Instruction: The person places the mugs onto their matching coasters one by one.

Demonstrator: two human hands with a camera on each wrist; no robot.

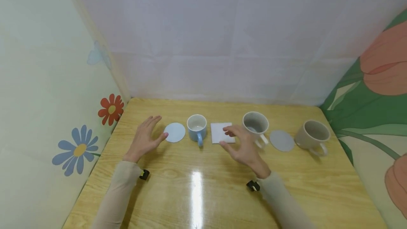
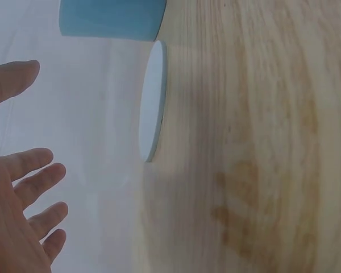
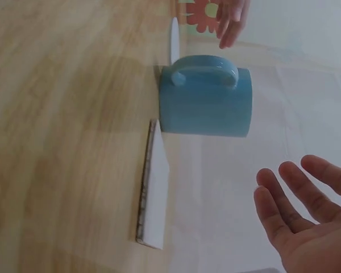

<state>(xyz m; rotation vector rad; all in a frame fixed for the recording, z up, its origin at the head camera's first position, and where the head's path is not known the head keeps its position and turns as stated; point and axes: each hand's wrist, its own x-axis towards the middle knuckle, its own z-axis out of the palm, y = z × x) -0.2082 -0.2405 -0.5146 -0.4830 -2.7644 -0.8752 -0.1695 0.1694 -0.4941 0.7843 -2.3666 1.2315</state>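
My left hand [image 1: 147, 138] hovers over the table just left of a light-blue round coaster [image 1: 174, 132], thumb and fingers spread apart, holding nothing. My right hand [image 1: 243, 146] is raised over the right edge of a white square coaster [image 1: 219, 133], its fingers relaxed and empty. Between the two coasters stands a blue mug [image 1: 197, 129] with a white inside, upright, its handle toward me. The right wrist view shows the mug's handle [image 3: 204, 63] and the square coaster's layered edge. Behind my right hand is a white mug [image 1: 255, 123], partly hidden by it.
Farther right lie a grey round coaster [image 1: 282, 141] and, beside it, a beige mug [image 1: 312, 135] with its handle toward the front right. All stand in a row on the wooden table [image 1: 171, 190]. A white cloth [image 1: 216, 45] hangs behind; flower-printed panels flank both sides.
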